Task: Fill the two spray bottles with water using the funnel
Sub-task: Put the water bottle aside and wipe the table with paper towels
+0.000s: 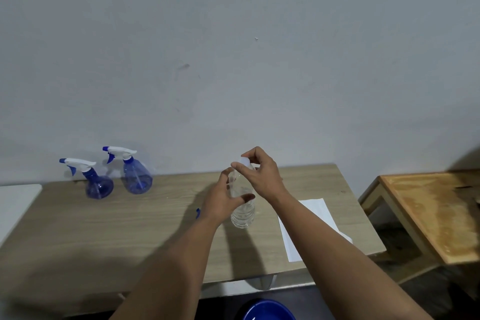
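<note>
Clear water bottle (242,212) standing upright mid-table, nearer right edge of table (104,228). Left hand (220,202) wrapping fingers around bottle body. Right hand (259,171) pinching white cap (245,162) at bottle top. Two blue spray bottles (100,182) (136,174) sitting side by side at back-left edge by wall, heads on. White paper (306,228) lying near right edge. Funnel: cannot tell, small blue bit (198,212) peeking behind left wrist

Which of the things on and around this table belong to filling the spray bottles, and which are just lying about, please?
Belonging to the job:
left spray bottle
right spray bottle
clear water bottle, steadied by the left hand
its white cap, under the right hand

Just lying about:
white paper
blue bowl
wooden side table
</note>
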The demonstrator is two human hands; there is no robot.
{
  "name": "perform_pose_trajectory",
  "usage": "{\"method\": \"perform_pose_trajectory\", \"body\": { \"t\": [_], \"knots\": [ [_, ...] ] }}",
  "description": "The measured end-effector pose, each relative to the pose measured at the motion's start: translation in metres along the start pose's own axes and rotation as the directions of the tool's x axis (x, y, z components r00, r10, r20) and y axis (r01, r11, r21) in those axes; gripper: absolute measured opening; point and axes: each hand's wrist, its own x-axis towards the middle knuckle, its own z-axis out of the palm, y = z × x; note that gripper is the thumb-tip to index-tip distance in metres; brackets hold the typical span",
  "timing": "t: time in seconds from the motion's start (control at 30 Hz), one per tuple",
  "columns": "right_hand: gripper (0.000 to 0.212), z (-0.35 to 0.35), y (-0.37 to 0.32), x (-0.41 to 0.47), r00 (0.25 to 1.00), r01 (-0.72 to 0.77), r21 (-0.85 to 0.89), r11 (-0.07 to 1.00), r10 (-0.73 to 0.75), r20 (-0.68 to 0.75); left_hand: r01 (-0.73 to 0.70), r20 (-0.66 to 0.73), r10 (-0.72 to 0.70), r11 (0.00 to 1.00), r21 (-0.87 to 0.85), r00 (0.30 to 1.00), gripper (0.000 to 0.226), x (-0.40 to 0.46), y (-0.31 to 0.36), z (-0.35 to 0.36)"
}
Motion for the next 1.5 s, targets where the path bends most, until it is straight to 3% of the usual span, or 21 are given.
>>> {"method": "perform_pose_trajectory", "body": {
  "t": [0.17,0.33,0.47,0.57,0.87,1.03,1.5],
  "knots": [
    [0.033,0.007,0.009,-0.014,0.997,0.014,-0.047,0.999,-0.018,-0.074,-0.090,0.106,0.073,0.982,0.164,0.992,0.109,-0.007,-0.013,-0.011],
    [0.082,0.014,0.031,-0.029,0.995,-0.090,-0.131,0.987,0.082,-0.065,-0.010,0.066,-0.018,0.917,0.400,0.998,0.119,-0.013,-0.076,-0.024],
    [0.095,0.023,0.058,-0.038,0.990,-0.135,-0.151,0.979,0.128,-0.058,0.027,0.084,-0.076,0.880,0.475,0.994,0.125,-0.001,-0.133,-0.023],
    [0.093,0.031,0.077,-0.043,0.989,-0.144,-0.140,0.980,0.139,-0.050,0.022,0.111,-0.088,0.869,0.494,0.990,0.123,0.011,-0.158,-0.017],
    [0.087,0.049,0.097,-0.046,0.978,-0.195,-0.056,0.979,0.189,-0.092,-0.082,0.061,0.059,0.864,0.498,0.996,0.086,0.030,-0.173,-0.011],
    [0.072,0.053,0.098,-0.045,0.973,-0.185,-0.010,0.983,0.182,-0.144,-0.072,0.029,0.066,0.873,0.483,0.997,0.084,0.031,-0.168,-0.011],
    [0.070,0.069,0.099,0.065,0.976,-0.118,0.020,0.993,0.120,-0.185,-0.012,-0.023,0.026,0.884,0.467,0.999,0.072,0.130,-0.127,-0.043]
  ]
}}
